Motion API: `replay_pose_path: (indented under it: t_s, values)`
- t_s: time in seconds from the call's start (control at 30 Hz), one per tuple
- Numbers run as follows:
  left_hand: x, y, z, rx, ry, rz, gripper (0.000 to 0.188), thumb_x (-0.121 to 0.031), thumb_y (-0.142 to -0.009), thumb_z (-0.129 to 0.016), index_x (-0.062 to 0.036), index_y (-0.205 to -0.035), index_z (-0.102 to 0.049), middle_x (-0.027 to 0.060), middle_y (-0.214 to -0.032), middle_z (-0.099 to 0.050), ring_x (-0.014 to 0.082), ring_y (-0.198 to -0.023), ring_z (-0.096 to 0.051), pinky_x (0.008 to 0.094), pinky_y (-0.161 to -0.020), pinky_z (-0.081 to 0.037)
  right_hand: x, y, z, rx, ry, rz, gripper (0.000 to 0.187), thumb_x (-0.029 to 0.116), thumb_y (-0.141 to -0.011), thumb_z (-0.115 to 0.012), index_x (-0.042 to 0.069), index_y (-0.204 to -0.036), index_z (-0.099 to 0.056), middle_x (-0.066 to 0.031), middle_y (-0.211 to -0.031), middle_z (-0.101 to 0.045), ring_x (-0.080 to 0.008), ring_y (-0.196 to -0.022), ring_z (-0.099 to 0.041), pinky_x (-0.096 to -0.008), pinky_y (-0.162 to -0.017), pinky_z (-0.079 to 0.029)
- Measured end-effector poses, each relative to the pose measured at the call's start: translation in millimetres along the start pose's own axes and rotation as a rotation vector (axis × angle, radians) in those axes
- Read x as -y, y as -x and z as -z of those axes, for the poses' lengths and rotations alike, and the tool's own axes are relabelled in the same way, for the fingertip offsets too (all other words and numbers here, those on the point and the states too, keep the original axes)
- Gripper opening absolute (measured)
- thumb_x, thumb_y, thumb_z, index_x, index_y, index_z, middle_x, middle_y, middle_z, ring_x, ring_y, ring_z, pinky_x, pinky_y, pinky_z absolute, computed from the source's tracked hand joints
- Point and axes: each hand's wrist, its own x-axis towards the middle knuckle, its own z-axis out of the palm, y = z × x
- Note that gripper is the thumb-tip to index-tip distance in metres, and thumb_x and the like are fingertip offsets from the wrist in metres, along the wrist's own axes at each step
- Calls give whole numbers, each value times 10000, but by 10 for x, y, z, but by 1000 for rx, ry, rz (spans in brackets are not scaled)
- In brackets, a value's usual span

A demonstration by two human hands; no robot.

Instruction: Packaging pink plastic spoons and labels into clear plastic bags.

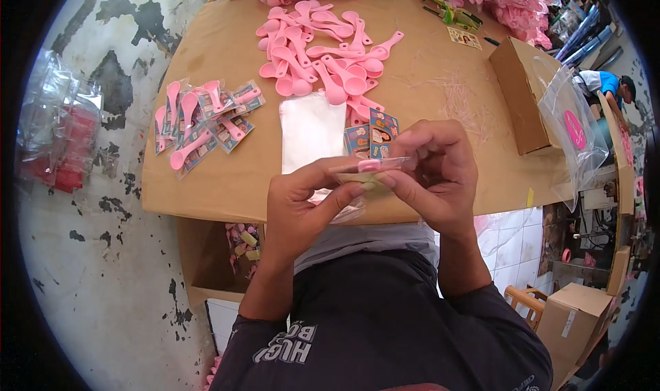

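Observation:
Over the table's near edge, my left hand (297, 200) and my right hand (443, 178) both pinch a small clear plastic bag (395, 163). The end of a pink spoon (369, 165) shows inside it; the rest is hidden by the bag and my fingers. Just beyond my hands lies a stack of clear-white plastic bags (311, 131), with blue printed cards (383, 131) beside it. A heap of loose pink measuring spoons (295, 51) spreads behind them. To the left sit several bagged pink spoons with cards (206, 113).
An open cardboard box (519, 102) stands at the right, with a clear plastic bag (567, 119) hanging over its side. Thin clear strips (464, 106) lie near it. Pink bundles (515, 3) fill the far right corner. Another person (608, 88) is at the far right.

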Motion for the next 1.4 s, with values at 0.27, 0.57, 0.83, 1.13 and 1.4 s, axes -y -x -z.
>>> replay_pose_path:
  t_s: [0.27, 0.57, 0.83, 1.13, 1.4]
  values:
    - [-150, -89, 257, -299, -205, -560, 263, 67, -880, -709, 30, -1139, -689, 161, -1092, -744, 216, -1020, -717, 332, -913, -553, 4, -9, -75, -23, 417, -154, 470, -40, -816, -792, 51, -1242, -614, 8, -988, -590, -2, -663, -443, -158, -552, -359]
    - [-38, -25, 1313, -485, -1024, -177, 436, 84, -849, -555, -40, -1262, -622, 174, -1384, -614, 356, -1380, -512, 423, -1132, -406, -16, -57, 97, 105, 447, -142, 199, -8, -865, -752, 25, -1045, -674, -6, -950, -604, -18, -660, -450, -190, -548, -344]
    - [124, 55, 1100, -342, -1040, -226, 410, -50, -925, -607, -61, -1335, -613, 170, -1423, -590, 343, -1416, -470, 492, -1178, -331, 542, -233, 633, 445, -58, -146, 182, 84, -903, -724, -7, -1052, -674, -85, -932, -686, -115, -747, -593, -274, -620, -461]
    - [168, 52, 1079, -334, -1088, -138, 302, -98, -987, -604, -23, -1274, -658, 157, -1373, -636, 311, -1342, -551, 428, -1130, -395, 106, -238, 1045, -243, 1120, -25, 297, 146, -941, -701, 9, -1202, -671, -133, -1151, -730, -240, -1108, -693, -354, -967, -515]
    - [166, 9, 622, -397, -662, -200, 249, -94, -986, -624, -12, -1213, -689, 150, -1273, -691, 257, -1221, -622, 376, -1073, -433, 137, -110, 1342, -255, 930, -120, 299, 116, -936, -662, 74, -1232, -661, -135, -1239, -683, -282, -1178, -633, -406, -1002, -479]
